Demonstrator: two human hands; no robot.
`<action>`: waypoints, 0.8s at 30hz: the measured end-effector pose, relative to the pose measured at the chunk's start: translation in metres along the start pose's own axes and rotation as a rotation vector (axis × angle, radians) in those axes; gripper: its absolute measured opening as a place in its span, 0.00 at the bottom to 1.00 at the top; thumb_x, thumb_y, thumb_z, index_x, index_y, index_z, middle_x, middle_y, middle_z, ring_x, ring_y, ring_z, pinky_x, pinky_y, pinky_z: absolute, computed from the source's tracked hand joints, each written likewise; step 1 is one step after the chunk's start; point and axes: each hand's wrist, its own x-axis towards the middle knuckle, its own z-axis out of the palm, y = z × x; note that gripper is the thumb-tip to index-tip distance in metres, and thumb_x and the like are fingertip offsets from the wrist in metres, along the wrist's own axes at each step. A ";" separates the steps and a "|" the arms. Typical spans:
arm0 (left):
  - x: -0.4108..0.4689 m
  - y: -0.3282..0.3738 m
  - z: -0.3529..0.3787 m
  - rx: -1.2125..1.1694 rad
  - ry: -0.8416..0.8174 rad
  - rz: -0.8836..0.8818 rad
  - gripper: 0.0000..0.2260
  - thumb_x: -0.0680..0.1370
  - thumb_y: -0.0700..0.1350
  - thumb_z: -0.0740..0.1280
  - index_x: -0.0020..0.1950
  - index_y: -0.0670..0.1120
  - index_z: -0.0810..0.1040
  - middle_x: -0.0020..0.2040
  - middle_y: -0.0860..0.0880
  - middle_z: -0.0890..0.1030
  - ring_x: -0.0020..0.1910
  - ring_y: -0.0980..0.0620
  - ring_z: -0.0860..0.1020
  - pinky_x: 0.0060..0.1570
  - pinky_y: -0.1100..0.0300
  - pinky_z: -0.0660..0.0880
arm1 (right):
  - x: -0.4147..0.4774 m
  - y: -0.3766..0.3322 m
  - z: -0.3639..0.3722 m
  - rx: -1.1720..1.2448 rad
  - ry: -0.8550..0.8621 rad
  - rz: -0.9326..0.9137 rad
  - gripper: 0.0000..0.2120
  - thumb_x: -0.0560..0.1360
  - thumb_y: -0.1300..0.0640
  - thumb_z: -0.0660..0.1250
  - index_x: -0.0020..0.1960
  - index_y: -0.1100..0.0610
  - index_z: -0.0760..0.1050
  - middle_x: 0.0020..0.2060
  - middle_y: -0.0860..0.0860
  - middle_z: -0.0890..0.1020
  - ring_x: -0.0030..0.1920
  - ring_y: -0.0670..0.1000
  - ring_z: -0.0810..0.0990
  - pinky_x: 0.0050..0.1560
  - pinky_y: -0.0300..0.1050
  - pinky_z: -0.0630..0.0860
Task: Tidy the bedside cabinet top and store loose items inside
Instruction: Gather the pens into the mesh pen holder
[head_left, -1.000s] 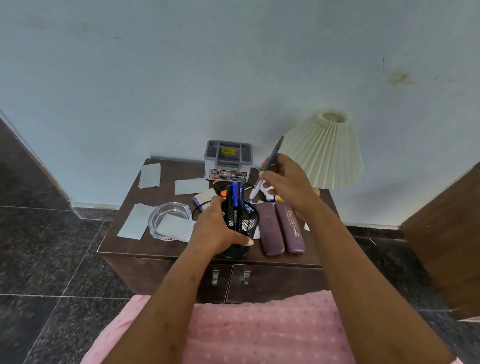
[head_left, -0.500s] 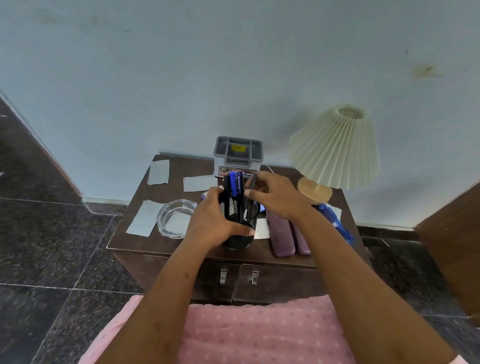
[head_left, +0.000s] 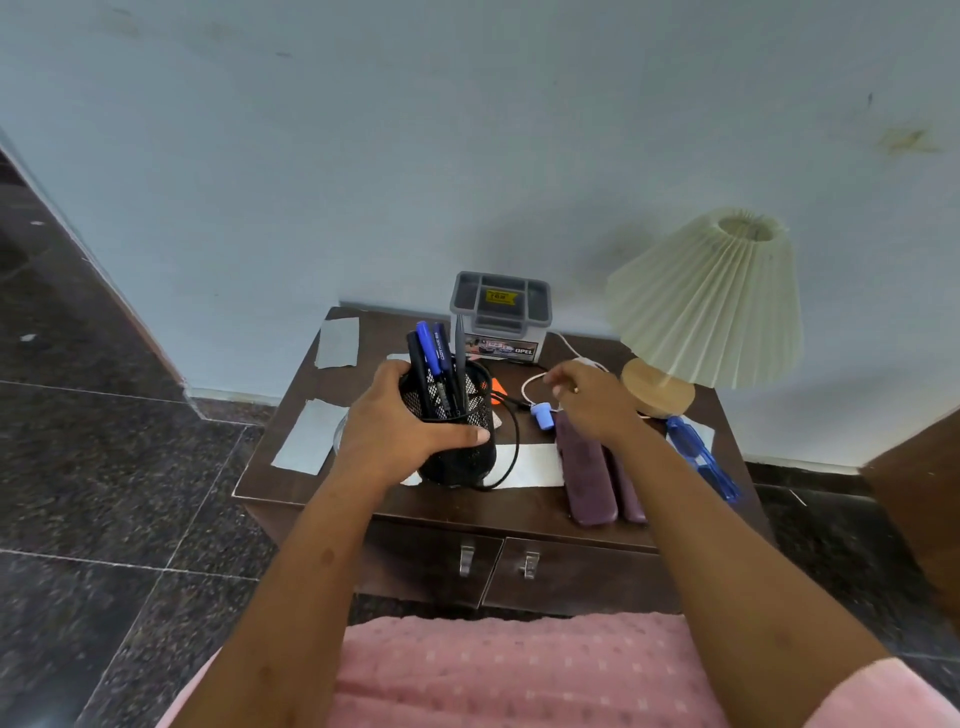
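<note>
Left hand (head_left: 395, 423) had its fingers wrapped round the mesh pen cup (head_left: 467, 460) on the bench (head_left: 519, 503), probably so the pens (head_left: 434, 353) inside wouldn't tip. Right hand (head_left: 595, 402) hung with loosely curled, empty fingers (best I could tell), blue cap (head_left: 543, 415) just beneath them.

The person wears a pink garment (head_left: 519, 670) of soft fabric dotted with rows of small paler squares. The same pink cloth edges the right upper arm as a short sleeve (head_left: 898, 696). Both forearms are bare down to the left hand (head_left: 395, 431) and right hand (head_left: 595, 402).
</note>
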 end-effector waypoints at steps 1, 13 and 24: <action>0.000 0.000 -0.001 -0.001 0.002 0.000 0.38 0.53 0.58 0.80 0.59 0.55 0.69 0.47 0.60 0.74 0.51 0.53 0.74 0.55 0.56 0.72 | 0.004 0.001 0.008 -0.065 -0.042 -0.005 0.15 0.77 0.64 0.57 0.59 0.55 0.76 0.58 0.55 0.79 0.56 0.53 0.76 0.53 0.42 0.71; 0.007 -0.012 -0.010 -0.099 0.015 -0.064 0.42 0.53 0.53 0.82 0.63 0.52 0.68 0.52 0.57 0.75 0.53 0.54 0.75 0.52 0.60 0.71 | 0.039 -0.023 0.068 -0.586 -0.212 -0.079 0.28 0.76 0.63 0.57 0.70 0.39 0.63 0.70 0.50 0.67 0.70 0.58 0.63 0.65 0.64 0.59; 0.007 -0.012 -0.012 -0.056 0.009 -0.051 0.40 0.53 0.55 0.81 0.60 0.55 0.68 0.45 0.62 0.73 0.51 0.55 0.75 0.52 0.59 0.72 | 0.050 -0.039 0.040 -0.061 -0.038 -0.023 0.12 0.71 0.66 0.66 0.51 0.58 0.83 0.53 0.57 0.83 0.53 0.53 0.80 0.54 0.38 0.71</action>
